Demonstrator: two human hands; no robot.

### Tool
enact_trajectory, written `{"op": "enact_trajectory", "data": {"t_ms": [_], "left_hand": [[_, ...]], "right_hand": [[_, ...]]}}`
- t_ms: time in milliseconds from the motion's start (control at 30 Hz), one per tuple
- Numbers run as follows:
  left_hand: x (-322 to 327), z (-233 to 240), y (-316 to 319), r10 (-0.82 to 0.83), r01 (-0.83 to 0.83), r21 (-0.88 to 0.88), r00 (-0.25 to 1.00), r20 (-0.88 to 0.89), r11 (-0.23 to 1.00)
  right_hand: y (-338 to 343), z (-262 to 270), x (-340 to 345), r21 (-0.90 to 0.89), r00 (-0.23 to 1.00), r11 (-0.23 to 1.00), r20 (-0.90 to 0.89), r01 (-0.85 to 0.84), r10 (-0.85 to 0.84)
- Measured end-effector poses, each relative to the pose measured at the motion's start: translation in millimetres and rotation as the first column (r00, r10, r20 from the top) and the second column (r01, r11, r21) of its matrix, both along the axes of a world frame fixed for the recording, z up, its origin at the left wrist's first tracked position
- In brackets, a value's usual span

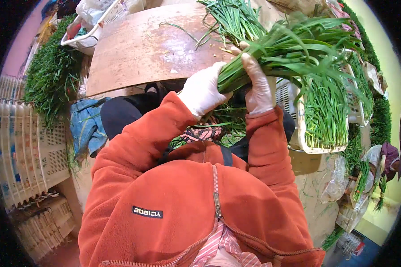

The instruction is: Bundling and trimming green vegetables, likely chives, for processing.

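Observation:
My left hand (pixel 204 88), in a white glove, is closed around the lower stems of a bunch of flat-leaved green stalks (pixel 280 53), which look like Chinese chives. My right hand (pixel 258 80), also gloved, holds the same bunch further up, its thumb across the near side and fingertips showing beyond. The leaves fan out to the upper right, slightly blurred. Just behind the hands, a second pile of the greens (pixel 239 20) lies on a worn wooden board (pixel 137 43), with a few loose stalks and scraps around it.
A white plastic basket (pixel 302 133) of upright greens stands at the right, beside another crate. A large green heap (pixel 53 66) and stacked plastic crates (pixel 23 143) are on the left. A basket with plastic bags (pixel 97 35) touches the board's upper left. Another person (pixel 391 160) is at far right.

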State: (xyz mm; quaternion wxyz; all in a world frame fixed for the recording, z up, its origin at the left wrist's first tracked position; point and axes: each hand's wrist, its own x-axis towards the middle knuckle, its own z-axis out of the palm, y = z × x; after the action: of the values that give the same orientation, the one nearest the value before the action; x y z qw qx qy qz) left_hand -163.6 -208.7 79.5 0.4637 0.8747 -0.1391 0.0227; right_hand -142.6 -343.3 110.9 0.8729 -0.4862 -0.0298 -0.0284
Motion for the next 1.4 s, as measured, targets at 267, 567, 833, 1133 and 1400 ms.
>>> {"op": "enact_trajectory", "data": {"t_ms": [267, 567, 833, 1133, 1400], "left_hand": [[-0.8, 25.2, 40.6, -0.157, 0.120, -0.419, 0.986, -0.053, 0.900], [-22.3, 9.3, 78.3, -0.082, -0.050, -0.535, 0.972, -0.218, 0.843], [-28.0, 19.0, 12.0, -0.057, 0.071, -0.057, 0.976, 0.209, 0.996], [-34.8, 22.9, 28.8, -0.040, 0.018, -0.345, 0.998, -0.056, 0.938], [-28.7, 18.1, 53.7, 0.001, -0.176, -0.667, 0.967, -0.255, 0.724]], "right_hand": [[-53.6, -19.1, 26.8, 0.362, 0.988, 0.929, -0.097, -0.075, 0.118], [-107.0, -42.2, 24.2, 0.415, 0.986, 0.900, 0.148, -0.133, 0.078], [-80.2, -25.1, 11.5, 0.434, 0.974, 0.873, 0.132, -0.223, 0.183], [-79.9, -25.0, 12.0, 0.470, 0.963, 0.840, 0.141, -0.271, 0.231], [-89.0, -30.8, 12.7, 0.466, 0.995, 0.882, -0.026, -0.074, 0.097]]}}
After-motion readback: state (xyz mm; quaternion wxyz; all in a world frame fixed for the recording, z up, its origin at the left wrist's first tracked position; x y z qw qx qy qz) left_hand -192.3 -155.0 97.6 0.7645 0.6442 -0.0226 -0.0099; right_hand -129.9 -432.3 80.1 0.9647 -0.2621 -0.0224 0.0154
